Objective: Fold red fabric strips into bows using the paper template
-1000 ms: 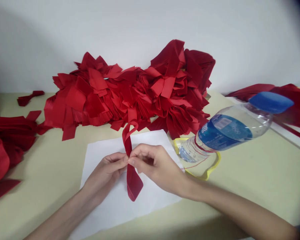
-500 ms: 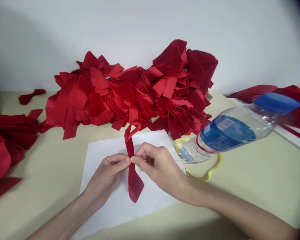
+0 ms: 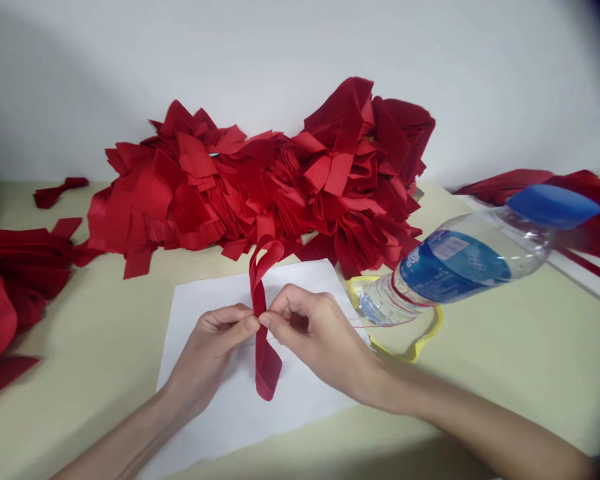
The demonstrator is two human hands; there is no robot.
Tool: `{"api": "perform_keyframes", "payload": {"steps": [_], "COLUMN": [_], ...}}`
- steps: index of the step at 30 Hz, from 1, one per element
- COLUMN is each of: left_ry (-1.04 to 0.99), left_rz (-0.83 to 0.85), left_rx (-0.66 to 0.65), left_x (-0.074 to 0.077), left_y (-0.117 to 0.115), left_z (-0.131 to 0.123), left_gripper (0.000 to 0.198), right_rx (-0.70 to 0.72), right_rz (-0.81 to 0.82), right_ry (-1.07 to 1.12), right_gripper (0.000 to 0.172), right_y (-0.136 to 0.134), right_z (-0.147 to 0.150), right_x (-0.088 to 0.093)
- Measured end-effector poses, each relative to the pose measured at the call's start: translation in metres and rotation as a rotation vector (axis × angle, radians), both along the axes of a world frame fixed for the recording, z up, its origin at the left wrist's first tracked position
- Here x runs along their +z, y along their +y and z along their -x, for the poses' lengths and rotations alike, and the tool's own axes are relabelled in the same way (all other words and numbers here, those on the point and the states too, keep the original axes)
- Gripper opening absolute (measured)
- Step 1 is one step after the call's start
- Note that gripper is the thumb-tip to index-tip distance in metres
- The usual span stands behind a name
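A strip of red velvet ribbon [image 3: 261, 280] stands upright between my hands, curled into a loop at its top, with a folded tail below. My left hand [image 3: 215, 347] pinches its middle from the left with thumb and fingers. From the right, my right hand [image 3: 315, 333] pinches the same spot, its thumb tip almost touching the left one. Beneath both hands lies a white sheet of paper [image 3: 200, 427]. A thin dark red thread [image 3: 387, 325] runs from the water bottle [image 3: 450, 263] toward my right hand. Where it meets the ribbon is hidden by my fingers.
A big heap of red ribbon pieces [image 3: 265, 180] lies along the wall. More red ribbon [image 3: 25, 267] is at the left, and a small tied piece [image 3: 57, 192] behind it. A yellow band [image 3: 417, 343] lies by the bottle's base. Further ribbons [image 3: 510, 181] lie far right.
The ribbon's lower tail has swung slightly left and up, and its top loop has opened a little wider. Both hands keep their pinch, the left one a touch further left.
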State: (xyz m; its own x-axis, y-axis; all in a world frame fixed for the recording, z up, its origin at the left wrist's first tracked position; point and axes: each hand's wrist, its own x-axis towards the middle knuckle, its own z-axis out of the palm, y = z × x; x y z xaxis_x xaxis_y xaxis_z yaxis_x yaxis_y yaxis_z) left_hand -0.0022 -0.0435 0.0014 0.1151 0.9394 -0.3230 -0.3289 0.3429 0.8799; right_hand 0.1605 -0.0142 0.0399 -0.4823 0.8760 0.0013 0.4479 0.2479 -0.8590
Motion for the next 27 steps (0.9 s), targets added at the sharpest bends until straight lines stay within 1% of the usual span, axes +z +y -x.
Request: {"api": "perform_keyframes", "payload": {"steps": [7,13,17,19,22,27], "left_ry": [0.051,0.061,0.094,0.052,-0.039,-0.216], "left_rz": [-0.068,-0.045,-0.006,0.006,0.044,0.088], "left_rx": [-0.045,0.012,-0.035,-0.058,-0.119,-0.235], "left_x": [0.000,-0.003,0.001,0.005,0.007,-0.001], "left_y": [0.002,0.000,0.001,0.002,0.003,0.003], "left_z": [0.002,0.002,0.002,0.001,0.002,0.004], "left_gripper": [0.012,0.006,0.005,0.006,0.013,0.018], "right_rx": [-0.007,-0.022,0.010,0.062,0.152,0.206], "right_rz": [0.003,0.009,0.048,0.096,0.195,0.294], "right_ry": [-0.003,-0.021,0.008,0.073,0.187,0.280], "right_gripper": [0.018,0.017,0.018,0.018,0.016,0.017], "right_y": [0.001,0.001,0.005,0.009,0.017,0.023], "right_z": [-0.001,0.000,-0.001,-0.003,-0.007,-0.011], "right_x": [-0.002,-0.006,-0.008,-0.007,-0.001,0.009]}}
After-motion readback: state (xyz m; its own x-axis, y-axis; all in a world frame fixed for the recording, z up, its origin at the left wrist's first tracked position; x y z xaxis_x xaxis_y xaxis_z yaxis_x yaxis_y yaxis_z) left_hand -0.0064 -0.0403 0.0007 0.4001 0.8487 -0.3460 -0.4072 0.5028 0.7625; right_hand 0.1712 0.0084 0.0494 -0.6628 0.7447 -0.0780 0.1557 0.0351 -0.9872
